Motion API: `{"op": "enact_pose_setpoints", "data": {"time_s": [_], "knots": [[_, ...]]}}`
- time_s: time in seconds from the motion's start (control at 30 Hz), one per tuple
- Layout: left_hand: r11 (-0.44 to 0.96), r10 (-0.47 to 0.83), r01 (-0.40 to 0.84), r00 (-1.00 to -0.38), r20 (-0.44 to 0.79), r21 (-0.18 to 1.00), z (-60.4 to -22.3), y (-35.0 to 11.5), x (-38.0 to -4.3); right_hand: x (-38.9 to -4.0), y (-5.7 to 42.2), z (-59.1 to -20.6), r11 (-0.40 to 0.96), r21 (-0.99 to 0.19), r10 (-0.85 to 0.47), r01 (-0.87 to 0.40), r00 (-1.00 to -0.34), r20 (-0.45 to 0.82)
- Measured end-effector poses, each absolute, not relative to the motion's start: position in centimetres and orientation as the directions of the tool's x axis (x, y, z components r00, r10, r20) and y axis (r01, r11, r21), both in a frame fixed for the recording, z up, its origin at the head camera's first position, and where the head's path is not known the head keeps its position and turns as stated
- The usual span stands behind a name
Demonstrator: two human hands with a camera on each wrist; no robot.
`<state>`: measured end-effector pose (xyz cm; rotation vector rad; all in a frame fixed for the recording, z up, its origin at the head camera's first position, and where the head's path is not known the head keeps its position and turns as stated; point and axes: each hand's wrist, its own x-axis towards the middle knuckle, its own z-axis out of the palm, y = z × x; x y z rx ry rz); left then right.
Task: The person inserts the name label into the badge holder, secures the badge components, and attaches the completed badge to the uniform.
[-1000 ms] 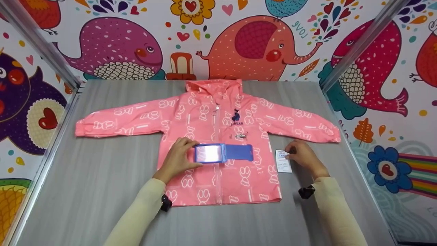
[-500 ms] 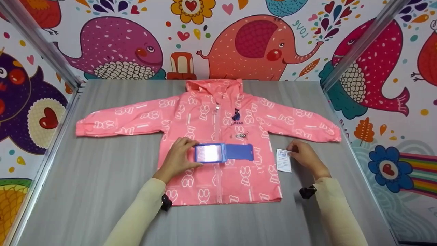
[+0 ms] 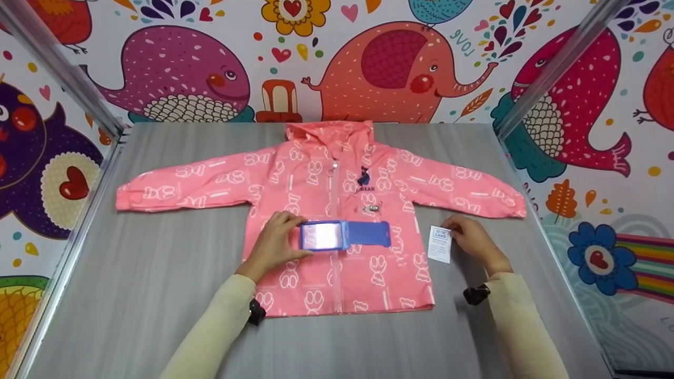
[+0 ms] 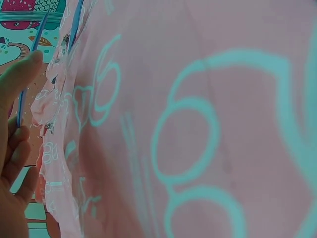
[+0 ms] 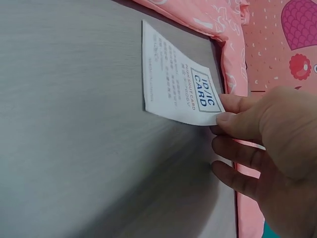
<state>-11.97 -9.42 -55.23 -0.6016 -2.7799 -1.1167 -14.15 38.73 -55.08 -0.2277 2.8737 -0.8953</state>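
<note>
A blue badge holder [image 3: 322,236] with a clear window lies over the front of a pink jacket [image 3: 310,189], its blue flap [image 3: 368,234] folded out to the right. My left hand [image 3: 276,242] grips the holder's left end between thumb and fingers. To the right of the jacket, my right hand [image 3: 471,239] pinches the upper corner of a white paper card [image 3: 439,245] printed "ID/IC CARD". In the right wrist view that paper card [image 5: 181,84] bends slightly and is lifted at the pinched corner. The left wrist view has the holder edge-on beside my thumb.
The jacket is spread flat on a grey table [image 3: 174,273], sleeves out to both sides. A small metal clip [image 3: 371,208] sits on its chest below a dark bear print. Patterned walls with metal corner posts [image 3: 547,68] enclose the table at the back and sides.
My right hand has shifted slightly right, and the paper card has moved a little up and right with it. The left hand and the badge holder stay where they were.
</note>
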Motion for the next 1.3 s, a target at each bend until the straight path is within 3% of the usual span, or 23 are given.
{"op": "enact_pose_setpoints", "data": {"time_s": [0.73,1.0,1.3], "knots": [[0.671,0.319,0.359,-0.93,0.184,0.649,-55.1,-9.3,-12.0,-14.8,39.1,-52.3,0.746,-0.666,-0.096,0.006,-0.989,-0.117],[0.66,0.319,0.369,-0.926,0.2,0.655,-55.2,-9.2,-12.0,-14.4,37.2,-51.7,0.541,-0.841,-0.092,0.01,-0.993,-0.071],[0.646,0.332,0.407,-0.912,0.241,0.646,-55.3,-9.2,-12.1,-14.2,34.7,-51.1,0.425,-0.904,-0.096,-0.045,-0.995,0.004]]}}
